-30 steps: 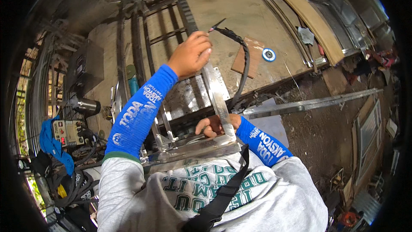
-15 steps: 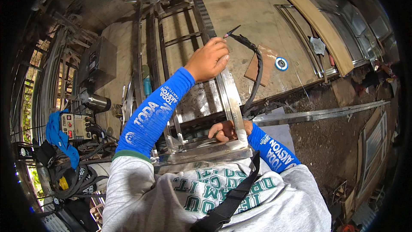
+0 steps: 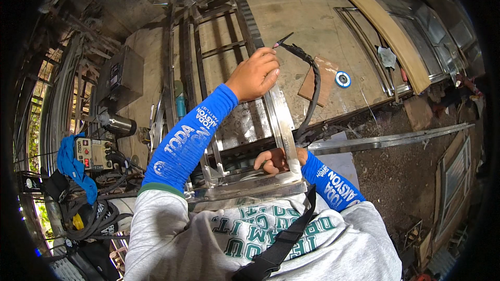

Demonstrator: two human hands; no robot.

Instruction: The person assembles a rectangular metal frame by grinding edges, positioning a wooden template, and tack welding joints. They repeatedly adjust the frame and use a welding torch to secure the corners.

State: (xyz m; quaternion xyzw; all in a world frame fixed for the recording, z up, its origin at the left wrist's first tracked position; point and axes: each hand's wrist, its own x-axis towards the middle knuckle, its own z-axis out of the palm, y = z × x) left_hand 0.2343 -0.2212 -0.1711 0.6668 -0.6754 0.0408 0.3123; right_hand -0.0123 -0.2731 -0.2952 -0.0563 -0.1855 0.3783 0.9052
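Observation:
A long rectangular metal frame (image 3: 281, 119) with cross bars stretches away from my body. My left hand (image 3: 255, 74) is closed over its right-hand rail, fingers wrapped round the metal. Nearer my waist, my right hand (image 3: 272, 161) reaches in beneath the same rail, close to the corner. Its curled fingers show on the inner side, and the rail hides part of the palm. Just beyond my left fingertips lies a welding torch (image 3: 291, 47) with a pink nozzle, its dark cable (image 3: 316, 86) curving down to the right.
Right of the frame, a blue-rimmed grinding disc (image 3: 342, 79) lies by a brown wooden piece (image 3: 323, 75). A long wooden plank (image 3: 388, 41) rests farther right. Metal bars (image 3: 390, 138) extend rightward. On the left stand a welding machine (image 3: 94, 154), tangled cables and a steel tumbler (image 3: 119, 124).
The view has shifted very slightly. Both hands keep their places on the frame, and the torch lies where it was.

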